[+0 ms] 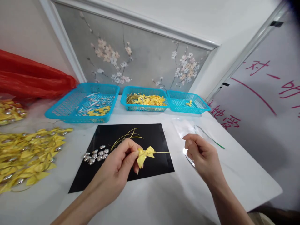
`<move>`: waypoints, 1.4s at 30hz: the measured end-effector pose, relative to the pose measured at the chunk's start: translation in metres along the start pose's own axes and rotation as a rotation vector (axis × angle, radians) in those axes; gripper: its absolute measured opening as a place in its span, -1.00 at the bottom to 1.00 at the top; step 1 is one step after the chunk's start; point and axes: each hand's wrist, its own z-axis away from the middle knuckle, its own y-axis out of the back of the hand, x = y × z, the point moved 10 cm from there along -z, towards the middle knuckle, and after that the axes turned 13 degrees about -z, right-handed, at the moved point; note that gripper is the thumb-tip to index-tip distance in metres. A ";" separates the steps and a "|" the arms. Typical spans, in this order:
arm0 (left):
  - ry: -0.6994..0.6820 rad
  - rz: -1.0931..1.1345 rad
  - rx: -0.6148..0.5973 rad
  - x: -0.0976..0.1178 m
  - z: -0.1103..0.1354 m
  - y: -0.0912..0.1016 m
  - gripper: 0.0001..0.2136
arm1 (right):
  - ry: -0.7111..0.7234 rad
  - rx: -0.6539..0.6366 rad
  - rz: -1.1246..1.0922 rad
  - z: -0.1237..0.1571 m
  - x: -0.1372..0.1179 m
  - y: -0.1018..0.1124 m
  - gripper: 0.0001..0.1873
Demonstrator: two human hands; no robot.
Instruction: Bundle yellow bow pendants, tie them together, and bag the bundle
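Note:
My left hand (pixel 124 161) pinches a yellow ribbon bow (pixel 145 153) between thumb and fingers, above a black mat (pixel 154 132). From the bow a thin gold cord (pixel 162 152) runs out to the right; its far end is hard to follow against the white table. My right hand (pixel 203 156) is closed, thumb against curled fingers, to the right of the mat; whatever it may pinch is too small to see. Several shiny silver beads (pixel 99 153) lie at the mat's left, and loose gold cords (pixel 126 137) rest behind my left hand.
Three blue baskets (pixel 112 100) line the back of the white table (pixel 161 200). Finished-looking yellow bows with silver beads (pixel 30 153) spread at left, below red cloth (pixel 35 75). A clear plastic bag (pixel 181 126) and a green strip (pixel 217 144) lie at right, near a whiteboard (pixel 264 131).

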 end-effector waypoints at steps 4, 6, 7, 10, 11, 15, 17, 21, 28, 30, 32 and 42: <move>-0.003 0.079 0.001 0.004 0.000 0.002 -0.79 | -0.020 0.003 -0.028 0.000 -0.001 -0.004 -0.85; 0.004 0.103 -0.013 0.004 0.000 0.002 -0.81 | -0.015 0.015 -0.039 -0.001 -0.001 0.000 -0.85; 0.011 0.113 -0.021 0.003 0.000 0.001 -0.82 | -0.011 0.020 -0.044 -0.001 -0.001 0.001 -0.85; 0.049 0.143 -0.035 0.001 -0.001 0.000 -0.88 | -0.013 0.012 -0.024 -0.002 0.000 0.004 -0.84; 0.058 0.150 -0.038 0.001 -0.001 -0.001 -0.89 | -0.012 0.006 -0.008 -0.003 -0.001 0.004 -0.84; 0.023 0.110 -0.002 0.007 0.000 -0.002 -0.92 | 0.029 0.011 0.020 -0.005 -0.012 0.005 -0.84; -0.009 0.066 0.019 0.011 0.001 -0.001 -0.86 | 0.047 0.011 0.023 -0.005 -0.022 0.005 -0.84; -0.009 0.048 0.021 0.008 0.000 -0.001 -0.82 | 0.125 0.025 0.069 0.004 -0.049 0.005 -0.85; 0.197 0.086 0.184 -0.022 -0.005 0.012 -0.82 | 0.290 -0.068 0.267 0.039 -0.081 -0.012 -0.84; 0.211 0.167 0.147 -0.025 -0.007 0.008 -0.81 | 0.298 -0.114 0.289 0.044 -0.079 -0.016 -0.83; 0.208 0.207 0.088 -0.025 -0.008 0.004 -0.81 | 0.289 -0.113 0.310 0.043 -0.076 -0.015 -0.82; 0.176 0.088 -0.285 -0.020 0.001 -0.039 -0.90 | 0.230 -0.031 0.186 0.007 -0.077 0.010 -0.84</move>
